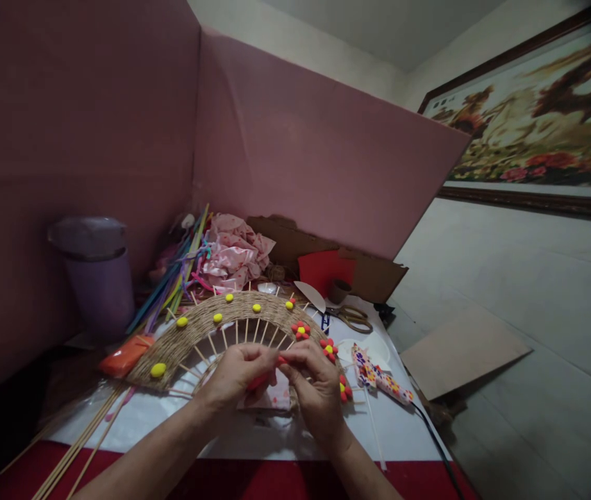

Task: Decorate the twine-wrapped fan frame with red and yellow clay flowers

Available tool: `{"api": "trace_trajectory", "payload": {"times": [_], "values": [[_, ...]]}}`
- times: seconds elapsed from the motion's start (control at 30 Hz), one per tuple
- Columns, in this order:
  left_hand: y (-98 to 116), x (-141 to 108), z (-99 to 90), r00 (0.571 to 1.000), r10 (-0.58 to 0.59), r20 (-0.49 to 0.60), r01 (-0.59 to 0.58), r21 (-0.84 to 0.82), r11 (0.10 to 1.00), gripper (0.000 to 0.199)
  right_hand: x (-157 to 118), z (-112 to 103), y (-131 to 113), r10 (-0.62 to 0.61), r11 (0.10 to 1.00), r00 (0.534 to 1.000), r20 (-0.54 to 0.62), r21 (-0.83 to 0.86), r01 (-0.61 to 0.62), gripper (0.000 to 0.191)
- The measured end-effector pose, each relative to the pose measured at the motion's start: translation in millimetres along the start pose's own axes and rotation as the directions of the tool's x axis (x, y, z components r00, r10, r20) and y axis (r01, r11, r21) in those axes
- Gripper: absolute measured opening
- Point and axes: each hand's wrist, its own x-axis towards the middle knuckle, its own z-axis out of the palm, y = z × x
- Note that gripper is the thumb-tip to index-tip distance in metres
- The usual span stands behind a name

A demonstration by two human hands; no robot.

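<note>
Over the near middle of the table, my left hand [237,378] and my right hand [313,389] meet fingertip to fingertip. Between them they pinch a small bit of red modelling clay [280,360], and more red clay shows under my left fingers. Behind the hands lies an arched fan [248,305] of woven twine on thin wooden sticks. Yellow clay dots [182,321] are set along its band. On its right part, red petals surround yellow centres, forming clay flowers [301,330]. An orange-red packet [124,355] rests by the fan's left end.
A purple bin [98,278] stands at left, near colourful pipe cleaners [183,271] and crumpled pink fabric [235,250]. Scissors [352,317] and a patterned glue gun [381,375] with a black cord lie at right. Loose sticks [79,444] extend over the front left edge.
</note>
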Motion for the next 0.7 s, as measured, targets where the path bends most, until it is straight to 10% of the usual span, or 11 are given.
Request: {"api": "trace_trajectory", "payload": {"times": [0.4, 0.7], "values": [[0.4, -3.1, 1.2, 0.998, -0.018, 0.053, 0.019, -0.029, 0.999, 0.037, 2.0, 1.1, -0.2, 0.306, 0.829, 0.936, 0.172, 0.436, -0.351, 0.011], [-1.2, -2.5, 1.9, 0.999, -0.029, 0.044, 0.031, -0.043, 0.999, 0.039, 2.5, 0.9, 1.9, 0.272, 0.877, 0.956, 0.109, 0.381, -0.293, 0.013]]}}
